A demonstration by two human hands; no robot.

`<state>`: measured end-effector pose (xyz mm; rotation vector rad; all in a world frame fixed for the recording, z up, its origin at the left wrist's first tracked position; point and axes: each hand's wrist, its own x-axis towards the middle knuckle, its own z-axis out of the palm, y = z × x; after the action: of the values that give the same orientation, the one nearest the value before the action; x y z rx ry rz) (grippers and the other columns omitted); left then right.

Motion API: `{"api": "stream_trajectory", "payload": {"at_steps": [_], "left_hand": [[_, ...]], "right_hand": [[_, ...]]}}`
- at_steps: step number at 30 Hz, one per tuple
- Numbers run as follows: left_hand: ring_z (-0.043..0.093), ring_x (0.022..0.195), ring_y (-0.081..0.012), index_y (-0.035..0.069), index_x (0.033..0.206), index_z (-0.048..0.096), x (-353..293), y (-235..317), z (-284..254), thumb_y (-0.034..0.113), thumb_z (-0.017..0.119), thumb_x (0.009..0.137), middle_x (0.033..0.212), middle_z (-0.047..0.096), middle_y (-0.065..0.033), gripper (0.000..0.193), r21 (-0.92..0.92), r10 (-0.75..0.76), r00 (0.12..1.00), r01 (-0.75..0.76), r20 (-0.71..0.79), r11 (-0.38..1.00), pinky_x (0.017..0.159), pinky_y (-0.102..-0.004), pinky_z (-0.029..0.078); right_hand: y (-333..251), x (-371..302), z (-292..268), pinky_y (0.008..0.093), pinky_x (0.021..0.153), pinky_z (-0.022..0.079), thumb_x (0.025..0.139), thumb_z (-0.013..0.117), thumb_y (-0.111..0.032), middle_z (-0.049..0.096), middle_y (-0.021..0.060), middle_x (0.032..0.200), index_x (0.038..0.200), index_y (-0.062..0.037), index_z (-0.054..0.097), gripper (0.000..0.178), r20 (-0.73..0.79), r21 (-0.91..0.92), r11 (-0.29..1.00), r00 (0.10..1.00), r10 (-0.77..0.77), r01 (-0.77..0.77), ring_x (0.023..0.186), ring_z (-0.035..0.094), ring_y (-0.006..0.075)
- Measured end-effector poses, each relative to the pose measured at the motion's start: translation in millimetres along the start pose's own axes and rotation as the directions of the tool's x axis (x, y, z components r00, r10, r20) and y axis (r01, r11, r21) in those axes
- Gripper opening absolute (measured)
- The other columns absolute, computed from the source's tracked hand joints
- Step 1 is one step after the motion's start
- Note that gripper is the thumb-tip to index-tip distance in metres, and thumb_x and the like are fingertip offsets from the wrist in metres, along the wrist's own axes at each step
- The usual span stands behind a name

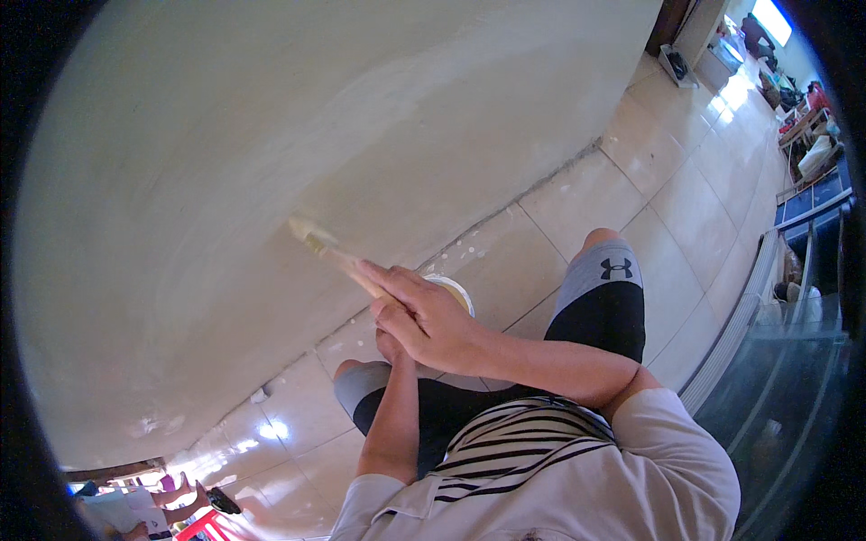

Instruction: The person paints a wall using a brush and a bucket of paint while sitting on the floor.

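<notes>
My right hand (pixel 424 311) is closed around the wooden handle of a paintbrush (pixel 347 261). The pale bristles point up and left, with their tip at the cream-coloured wall (pixel 225 180), where streaks look damp or freshly coated. Under the right wrist, my left hand (pixel 391 344) shows only in part, and its fingers are hidden behind the right hand. Just past the right hand, the rim of a round white tub (pixel 458 290) with yellowish contents shows between my knees; the rest of it is covered.
Tiled floor (pixel 663 171) with paint specks meets the wall along a dark joint. A tray (pixel 678 68) stands by the doorway. To my right are a sliding-door track (pixel 735 316) and cluttered shelves (pixel 812 144). Another person's legs (pixel 185 500) and a red stool (pixel 206 526) appear lower left.
</notes>
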<state>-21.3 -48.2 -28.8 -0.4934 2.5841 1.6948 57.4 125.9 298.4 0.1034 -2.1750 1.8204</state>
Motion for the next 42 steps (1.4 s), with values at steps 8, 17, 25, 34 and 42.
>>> {"api": "stream_trajectory", "payload": {"at_steps": [8, 17, 25, 34, 42], "left_hand": [[0.057, 0.097, -0.0469, -0.01, 0.1, 0.06, -7.7, 9.7, -4.1, 0.049, 0.025, 0.095, 0.1, 0.061, -0.0318, 0.069, 0.258, -0.14, 0.988, 0.154, -0.069, 0.954, 0.088, -0.0492, 0.041], [0.056, 0.096, -0.0484, -0.009, 0.098, 0.061, -11.2, 14.7, 2.7, 0.048, 0.026, 0.095, 0.098, 0.061, -0.032, 0.067, 0.274, -0.146, 0.983, 0.171, -0.108, 0.946, 0.087, -0.0503, 0.042], [0.06, 0.094, -0.0433, -0.006, 0.099, 0.062, -15.1, 26.6, -8.1, 0.048, 0.031, 0.096, 0.097, 0.064, -0.0275, 0.062, 0.303, -0.184, 0.973, 0.219, -0.14, 0.927, 0.084, -0.0465, 0.046], [0.06, 0.094, -0.0432, -0.004, 0.101, 0.062, -15.7, 26.9, -7.4, 0.047, 0.03, 0.096, 0.097, 0.064, -0.0268, 0.06, 0.312, -0.168, 0.977, 0.202, -0.132, 0.928, 0.084, -0.047, 0.046], [0.057, 0.096, -0.0472, -0.003, 0.1, 0.063, -7.2, 17.5, -7.8, 0.049, 0.023, 0.095, 0.097, 0.062, -0.0294, 0.066, 0.301, -0.203, 0.976, 0.218, -0.081, 0.928, 0.085, -0.0519, 0.044]], "right_hand": [[65.4, 5.0, -111.3, 0.0257, 0.058, 0.042, 0.089, 0.054, -0.027, 0.052, 0.0007, 0.077, 0.105, -0.0036, 0.059, 0.029, -0.395, 0.181, 0.962, 0.881, 0.26, -0.203, 0.065, 0.049, 0.0107], [110.6, 22.7, -196.3, 0.0201, 0.051, 0.034, 0.093, 0.05, -0.028, 0.041, -0.0054, 0.075, 0.132, -0.0064, 0.047, 0.044, -0.722, 0.2, 0.967, 0.644, 0.254, -0.156, 0.06, 0.036, 0.0041], [54.0, -5.6, 51.8, 0.0396, 0.109, 0.027, 0.096, 0.041, -0.018, 0.031, 0.0256, 0.144, 0.144, 0.0022, 0.021, 0.056, -0.127, 0.001, 0.999, 0.991, 0.044, -0.044, 0.132, 0.035, 0.0369], [50.4, 4.6, 85.5, 0.0359, 0.102, 0.036, 0.093, 0.048, -0.018, 0.049, 0.0225, 0.133, 0.137, 0.0007, 0.038, 0.049, 0.179, 0.185, 0.976, 0.981, 0.078, -0.112, 0.123, 0.048, 0.031], [103.9, -13.6, -75.2, 0.0205, 0.056, 0.038, 0.09, 0.053, -0.026, 0.048, -0.0044, 0.082, 0.116, -0.0121, 0.058, 0.03, -0.4, 0.423, 0.834, 0.752, 0.523, -0.355, 0.068, 0.043, 0.0056]]}}
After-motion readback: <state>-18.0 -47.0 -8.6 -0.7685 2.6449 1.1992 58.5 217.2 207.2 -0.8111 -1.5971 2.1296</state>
